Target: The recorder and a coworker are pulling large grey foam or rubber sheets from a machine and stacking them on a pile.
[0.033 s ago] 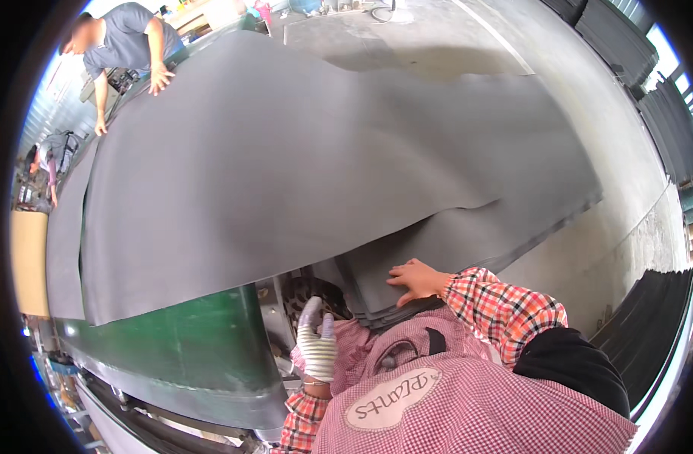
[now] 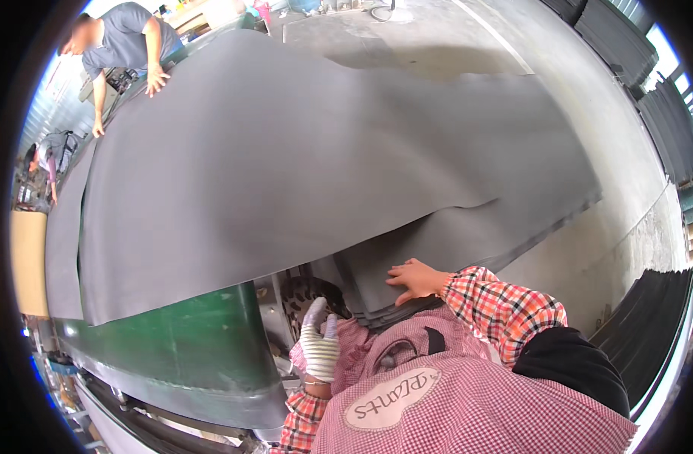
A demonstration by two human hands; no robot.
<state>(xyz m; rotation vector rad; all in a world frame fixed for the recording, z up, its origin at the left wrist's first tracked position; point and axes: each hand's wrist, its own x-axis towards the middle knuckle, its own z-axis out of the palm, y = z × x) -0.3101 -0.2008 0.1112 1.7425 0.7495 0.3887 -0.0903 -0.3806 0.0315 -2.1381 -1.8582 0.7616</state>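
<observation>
A large dark grey, rubber-like sheet (image 2: 286, 159) spreads over a green conveyor belt (image 2: 180, 340) and reaches rightward over a stack of similar sheets (image 2: 452, 238). My right hand (image 2: 416, 281), bare, lies on the stack's near part with its fingers spread. Beyond it, the upper sheet's near edge lifts in a wave. My left hand (image 2: 318, 344) wears a white striped glove with greyish fingertips. It is held up beside the belt's right end, below the sheet's edge, with fingers extended and nothing visible in them.
At the far left a person (image 2: 127, 45) leans over the sheet, both hands on its edge. Dark sheet stacks (image 2: 649, 333) stand at the right, with more along the wall (image 2: 671, 129). A concrete floor (image 2: 467, 45) lies beyond. A tan panel (image 2: 29, 261) is at the left rim.
The other person's hands and the sheet's left edge have shifted very slightly left. Both of my hands keep their places.
</observation>
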